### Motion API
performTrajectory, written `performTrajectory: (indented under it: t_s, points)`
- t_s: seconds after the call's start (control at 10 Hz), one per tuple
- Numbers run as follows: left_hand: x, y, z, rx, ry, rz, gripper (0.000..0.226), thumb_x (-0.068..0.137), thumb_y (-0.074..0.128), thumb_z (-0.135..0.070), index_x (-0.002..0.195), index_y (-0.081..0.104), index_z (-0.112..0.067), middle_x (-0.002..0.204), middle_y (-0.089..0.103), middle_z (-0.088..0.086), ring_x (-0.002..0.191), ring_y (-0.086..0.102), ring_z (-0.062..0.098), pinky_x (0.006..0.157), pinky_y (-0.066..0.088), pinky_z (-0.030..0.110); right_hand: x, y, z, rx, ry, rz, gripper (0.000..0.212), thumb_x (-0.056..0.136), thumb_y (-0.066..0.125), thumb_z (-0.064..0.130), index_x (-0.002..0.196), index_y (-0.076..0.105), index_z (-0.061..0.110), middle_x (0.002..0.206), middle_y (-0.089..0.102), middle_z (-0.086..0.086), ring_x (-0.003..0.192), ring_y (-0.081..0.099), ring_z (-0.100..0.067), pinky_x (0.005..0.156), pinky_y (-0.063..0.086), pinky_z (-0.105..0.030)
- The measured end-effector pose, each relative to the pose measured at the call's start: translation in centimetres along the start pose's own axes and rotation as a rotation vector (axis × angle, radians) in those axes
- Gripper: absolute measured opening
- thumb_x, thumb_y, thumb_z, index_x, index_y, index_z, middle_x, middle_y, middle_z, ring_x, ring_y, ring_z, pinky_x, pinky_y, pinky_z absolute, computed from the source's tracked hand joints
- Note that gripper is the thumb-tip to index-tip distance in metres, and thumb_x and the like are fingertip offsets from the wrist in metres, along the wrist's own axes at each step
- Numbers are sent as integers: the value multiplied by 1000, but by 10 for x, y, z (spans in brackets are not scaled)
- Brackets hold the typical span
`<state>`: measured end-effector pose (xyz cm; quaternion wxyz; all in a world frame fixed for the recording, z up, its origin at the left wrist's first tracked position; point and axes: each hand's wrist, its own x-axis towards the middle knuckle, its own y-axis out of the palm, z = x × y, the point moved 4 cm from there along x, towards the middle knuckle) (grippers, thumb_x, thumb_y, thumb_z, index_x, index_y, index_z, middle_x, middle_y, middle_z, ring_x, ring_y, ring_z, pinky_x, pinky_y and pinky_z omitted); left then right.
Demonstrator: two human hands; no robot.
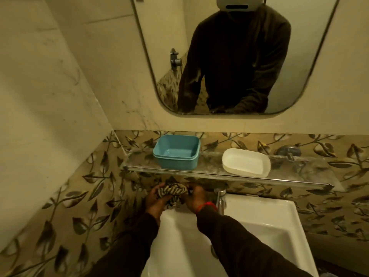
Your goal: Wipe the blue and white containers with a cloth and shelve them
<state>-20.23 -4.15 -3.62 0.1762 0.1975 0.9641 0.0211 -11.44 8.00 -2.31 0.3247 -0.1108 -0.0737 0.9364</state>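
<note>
I had both hands bunched on the striped cloth [172, 193] above the sink [259, 222]: left hand [156, 199] at its 9 o'clock, right hand [196, 198] at 3, each grip closed around fabric. On the glass shelf [211, 172] at 12 o'clock sat the blue container [176, 151], with the white container [246, 162] well apart at its 3 o'clock.
</note>
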Motion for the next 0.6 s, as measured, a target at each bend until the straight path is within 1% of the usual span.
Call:
performTrajectory:
  t_s: [0.1, 0.2, 0.3, 0.4, 0.5, 0.6]
  points:
    - [17, 2, 10, 84, -2, -10, 53, 83, 64, 21, 132, 53, 3, 128, 61, 32, 102, 62, 35, 81, 56, 43, 10, 3, -13, -25, 21, -27, 21, 79, 65, -6, 97, 71, 2, 94, 71, -10, 91, 64, -26, 79, 53, -23]
    - [32, -3, 23, 191, 29, 22, 53, 79, 58, 33, 129, 53, 15, 137, 54, 34, 126, 52, 49, 98, 46, 49, 20, 11, -30, -119, 84, 19, 24, 85, 62, -1, 109, 65, -2, 109, 66, -17, 105, 61, -32, 92, 49, -32]
    - [35, -9, 33, 220, 37, 21, 52, 81, 54, 32, 129, 58, 11, 140, 55, 27, 131, 49, 45, 103, 47, 48, 19, 15, -44, -296, 96, 81, 20, 96, 43, 6, 93, 60, -2, 88, 63, -18, 82, 57, -34, 60, 52, -26]
    - [26, -9, 32, 192, 38, 70, 55, 88, 51, 26, 139, 52, 3, 145, 51, 23, 133, 49, 40, 100, 48, 43, 5, 21, -38, -190, 111, 167, 23, 98, 45, 14, 114, 59, 5, 104, 63, -16, 93, 58, -33, 74, 47, -34]
    - [20, -16, 32, 99, 39, 9, 64, 93, 51, 20, 149, 42, -9, 155, 40, 13, 143, 37, 36, 98, 43, 38, 0, 19, -37, -192, 61, 134, 38, 99, 47, 22, 135, 46, 10, 124, 57, -15, 105, 54, -30, 84, 48, -36]
    - [3, -27, 36, 87, 73, -46, 58, 99, 49, 10, 151, 40, -14, 160, 35, 11, 145, 35, 33, 100, 42, 38, -10, 9, -34, -261, 32, 131, 52, 97, 48, 13, 146, 30, 14, 131, 51, -3, 116, 51, -22, 78, 43, -4]
